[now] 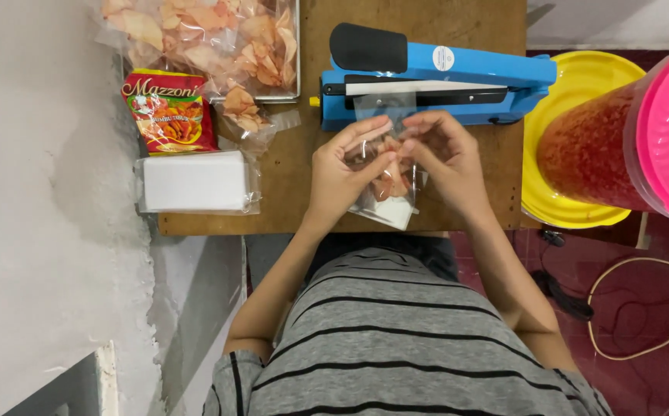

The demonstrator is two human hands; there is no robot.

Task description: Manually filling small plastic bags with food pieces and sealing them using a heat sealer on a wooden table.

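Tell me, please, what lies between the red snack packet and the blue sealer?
In the head view, a clear bag of chips and bare wooden table lie between them.

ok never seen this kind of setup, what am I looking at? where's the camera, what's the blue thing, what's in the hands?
There is one picture, from a camera worn on the person's head, looking down over a striped shirt at a brown wooden table. No robot: just two bare hands. The left hand and right hand together hold a small clear plastic bag of orange chips, gathering its open top. Just beyond them sits a blue tabletop heat sealer with a black handle, its jaw near the bag's top. To the left lie a large clear bag of the same chips, a red printed snack packet and a white stack of sheets in clear wrap. At the right stand a yellow round lid and a pink-lidded jar of red sauce.
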